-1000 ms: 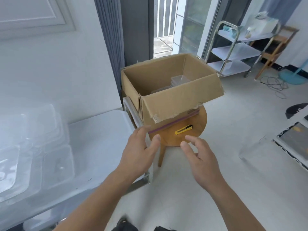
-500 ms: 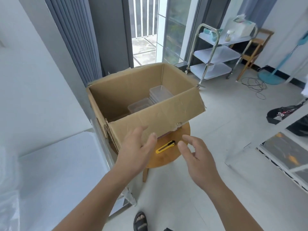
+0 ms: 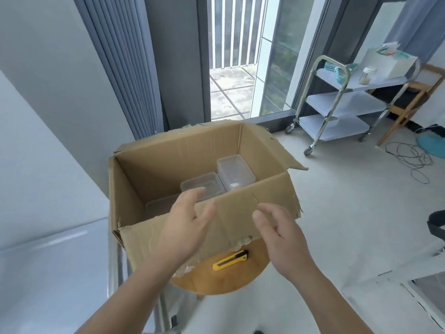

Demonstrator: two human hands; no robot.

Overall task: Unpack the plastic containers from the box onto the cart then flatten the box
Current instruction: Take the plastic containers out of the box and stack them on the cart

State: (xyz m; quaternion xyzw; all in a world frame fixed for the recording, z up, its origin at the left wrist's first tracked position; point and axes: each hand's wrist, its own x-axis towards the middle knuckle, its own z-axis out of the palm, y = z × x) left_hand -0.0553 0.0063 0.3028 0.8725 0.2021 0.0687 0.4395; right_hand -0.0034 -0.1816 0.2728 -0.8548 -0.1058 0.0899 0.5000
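Observation:
An open cardboard box (image 3: 149,174) stands on a round wooden stool (image 3: 216,278). Inside lie clear plastic containers: a stack at the back right (image 3: 237,171), one in the middle (image 3: 201,185), and one partly hidden at the near left (image 3: 159,207). My left hand (image 3: 185,227) hovers over the box's near flap with fingers spread, its tips above the middle container. My right hand (image 3: 281,239) floats in front of the flap's right part, fingers relaxed, holding nothing. The white cart top (image 3: 53,268) lies at the left, beside the box.
A yellow utility knife (image 3: 230,260) lies on the stool under the flap. A steel three-shelf trolley (image 3: 342,102) stands at the back right, with cables (image 3: 409,155) on the floor near it. A glass door and grey curtains stand behind the box.
The view has swung right and closer to the box, and the containers on the cart have left the view. Both hands have risen from stool height to the box's near flap.

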